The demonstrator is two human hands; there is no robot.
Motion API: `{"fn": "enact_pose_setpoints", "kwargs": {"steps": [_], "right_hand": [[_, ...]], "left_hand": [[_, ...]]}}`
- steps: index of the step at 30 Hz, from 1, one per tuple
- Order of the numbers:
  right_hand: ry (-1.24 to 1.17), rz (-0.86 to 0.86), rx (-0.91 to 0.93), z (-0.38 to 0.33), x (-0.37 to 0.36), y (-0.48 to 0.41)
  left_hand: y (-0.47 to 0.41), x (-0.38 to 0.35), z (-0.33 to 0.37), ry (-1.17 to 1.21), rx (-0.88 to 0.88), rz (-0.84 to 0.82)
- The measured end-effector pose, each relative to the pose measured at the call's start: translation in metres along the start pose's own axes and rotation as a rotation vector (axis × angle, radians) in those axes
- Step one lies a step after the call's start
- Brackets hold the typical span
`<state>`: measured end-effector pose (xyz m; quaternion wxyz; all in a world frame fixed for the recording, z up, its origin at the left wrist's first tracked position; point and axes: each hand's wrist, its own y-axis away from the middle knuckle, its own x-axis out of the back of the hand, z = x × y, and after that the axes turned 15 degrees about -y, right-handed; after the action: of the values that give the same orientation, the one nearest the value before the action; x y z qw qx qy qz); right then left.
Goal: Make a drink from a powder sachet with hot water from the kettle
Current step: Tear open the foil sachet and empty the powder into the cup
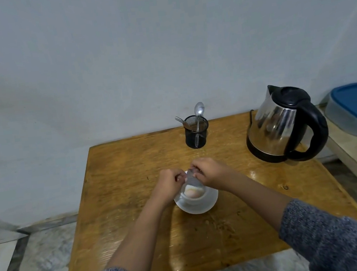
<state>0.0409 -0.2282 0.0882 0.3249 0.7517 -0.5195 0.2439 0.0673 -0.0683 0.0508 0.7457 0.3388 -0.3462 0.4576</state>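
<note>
Both hands pinched sachet (192, 179) over cup (195, 197) | left hand (169, 184), right hand (211, 171) | thin, limp foil, seemingly gripped at top corners

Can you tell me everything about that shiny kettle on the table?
The shiny silver metal kettle has a black lid, a big curved black handle on its right side and a black base. Its pointed spout faces left, toward the black mesh cutlery holder. It stands upright with the lid shut, at the far right of the brown wooden table. Its polished body mirrors the room. Nothing touches it except the table; both hands are away from it, over the cup.
</note>
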Motion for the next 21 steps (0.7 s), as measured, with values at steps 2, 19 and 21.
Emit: {"fn": "enact_pose_setpoints", "kwargs": {"steps": [2,19,21], "right_hand": [[0.007,-0.022,-0.051,-0.003,0.004,0.0],[0.155,-0.017,-0.128,-0.013,0.004,0.006],[0.167,-0.02,-0.121,-0.014,0.004,0.006]], "left_hand": [[0.003,0.0,-0.002,0.03,0.037,0.039],[0.015,-0.004,0.002,0.109,0.099,0.109],[0.014,-0.003,0.003,0.102,0.097,0.097]]}}
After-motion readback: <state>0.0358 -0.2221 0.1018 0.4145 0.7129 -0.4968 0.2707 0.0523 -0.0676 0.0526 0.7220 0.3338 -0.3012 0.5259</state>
